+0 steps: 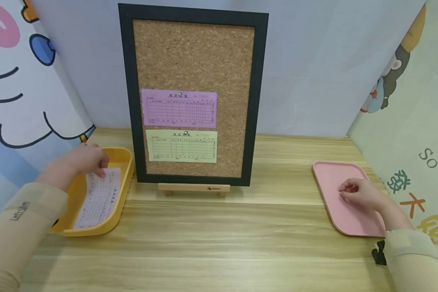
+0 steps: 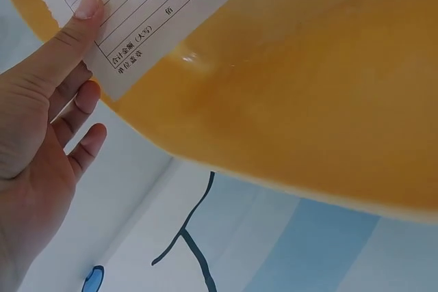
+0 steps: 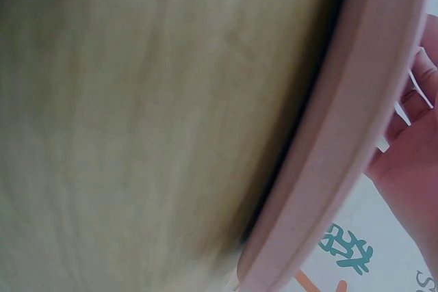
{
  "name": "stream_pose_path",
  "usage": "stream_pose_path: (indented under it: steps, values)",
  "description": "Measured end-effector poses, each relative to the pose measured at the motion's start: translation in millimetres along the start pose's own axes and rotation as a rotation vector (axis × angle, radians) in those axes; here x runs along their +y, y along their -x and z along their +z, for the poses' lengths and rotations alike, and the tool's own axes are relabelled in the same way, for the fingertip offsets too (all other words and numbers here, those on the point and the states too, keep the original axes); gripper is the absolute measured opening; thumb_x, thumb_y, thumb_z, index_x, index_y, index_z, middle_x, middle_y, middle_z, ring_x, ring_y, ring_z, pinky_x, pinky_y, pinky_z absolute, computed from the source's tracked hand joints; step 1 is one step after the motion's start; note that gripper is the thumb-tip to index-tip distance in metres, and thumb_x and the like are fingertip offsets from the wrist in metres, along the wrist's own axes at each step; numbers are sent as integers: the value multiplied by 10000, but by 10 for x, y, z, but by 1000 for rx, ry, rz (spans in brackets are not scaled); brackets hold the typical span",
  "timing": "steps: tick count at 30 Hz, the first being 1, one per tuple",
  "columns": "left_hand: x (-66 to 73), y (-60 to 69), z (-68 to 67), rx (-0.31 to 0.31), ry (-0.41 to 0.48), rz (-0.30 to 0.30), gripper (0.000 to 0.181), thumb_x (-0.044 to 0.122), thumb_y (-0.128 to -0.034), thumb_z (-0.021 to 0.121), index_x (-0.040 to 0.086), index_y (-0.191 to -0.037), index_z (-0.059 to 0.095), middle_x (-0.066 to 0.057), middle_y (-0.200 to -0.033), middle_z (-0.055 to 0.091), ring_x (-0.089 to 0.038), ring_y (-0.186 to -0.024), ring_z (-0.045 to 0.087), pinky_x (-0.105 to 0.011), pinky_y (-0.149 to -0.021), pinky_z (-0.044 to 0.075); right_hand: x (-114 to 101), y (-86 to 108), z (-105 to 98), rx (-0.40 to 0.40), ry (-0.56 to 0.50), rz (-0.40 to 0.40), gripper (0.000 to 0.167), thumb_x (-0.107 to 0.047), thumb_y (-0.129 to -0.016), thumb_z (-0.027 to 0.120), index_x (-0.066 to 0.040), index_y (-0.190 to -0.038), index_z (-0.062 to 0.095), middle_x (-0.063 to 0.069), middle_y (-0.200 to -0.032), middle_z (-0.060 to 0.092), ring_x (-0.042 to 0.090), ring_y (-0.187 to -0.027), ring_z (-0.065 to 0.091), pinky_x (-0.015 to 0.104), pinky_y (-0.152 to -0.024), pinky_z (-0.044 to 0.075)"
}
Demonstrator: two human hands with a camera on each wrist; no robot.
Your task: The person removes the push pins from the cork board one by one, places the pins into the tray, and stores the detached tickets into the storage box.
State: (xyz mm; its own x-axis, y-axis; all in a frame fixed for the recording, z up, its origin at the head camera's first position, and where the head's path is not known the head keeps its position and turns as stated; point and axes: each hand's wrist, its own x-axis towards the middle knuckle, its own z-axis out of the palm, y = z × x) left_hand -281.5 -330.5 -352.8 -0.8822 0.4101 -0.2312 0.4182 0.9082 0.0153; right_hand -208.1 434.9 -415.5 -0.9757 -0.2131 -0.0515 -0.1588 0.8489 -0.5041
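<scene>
My left hand (image 1: pixel 89 159) reaches into the yellow basket (image 1: pixel 125 194) and pinches the end of a white printed slip (image 1: pixel 101 198). In the left wrist view, the thumb of the left hand (image 2: pixel 51 100) lies on top of the slip (image 2: pixel 140 15), with fingers behind it. Over the pink tray (image 1: pixel 350 225), my right hand (image 1: pixel 363 195) has thumb and forefinger together on a tiny pale thing, too small to identify. The right wrist view shows part of the right hand (image 3: pixel 414 135) beyond the tray's rim (image 3: pixel 342 128); its fingertips are hidden there.
A black-framed cork board (image 1: pixel 193 52) stands on a small wooden easel (image 1: pixel 194 187) between the hands. A purple slip (image 1: pixel 180 109) and a yellow-green slip (image 1: pixel 182 147) are pinned to it. A black clip (image 1: pixel 379 253) lies beside the right sleeve.
</scene>
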Motion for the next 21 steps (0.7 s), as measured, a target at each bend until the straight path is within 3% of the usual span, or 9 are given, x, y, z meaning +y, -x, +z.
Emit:
stream_pose_path:
  steps: [6, 10, 16, 21]
  values:
    - [23, -8, -9, -64, 52, -21, 194, 253, -735, 794, 149, -729, 629, 27, -700, 552, -172, -702, 493, -328, -669, 417, -14, 18, -21, 9, 20, 21, 136, -141, -860, 684, -25, -920, 646, 37, -835, 600, 42, -711, 485, 204, -624, 428]
    - [31, -16, -7, -73, 84, -22, 180, 232, -750, 784, 127, -765, 638, 17, -724, 557, -169, -705, 500, -310, -656, 429, -28, 55, -48, 28, 20, 34, 165, -178, -868, 681, -34, -941, 647, 34, -846, 606, 39, -713, 487, 208, -620, 427]
    - [58, 18, -29, -26, 84, -31, 203, 206, -751, 789, 95, -868, 666, -2, -797, 594, -185, -735, 506, -350, -681, 472, -108, 114, -110, 124, 35, -21, 140, -142, -848, 691, -38, -928, 643, 16, -810, 562, 16, -707, 458, 210, -612, 395]
    - [101, 55, -96, 52, 73, -16, 250, 212, -765, 784, 57, -932, 680, -49, -869, 643, -202, -753, 530, -425, -728, 499, -211, 147, -189, 160, 25, -64, 164, -114, -841, 693, -20, -963, 636, 10, -818, 534, 8, -714, 435, 197, -603, 373]
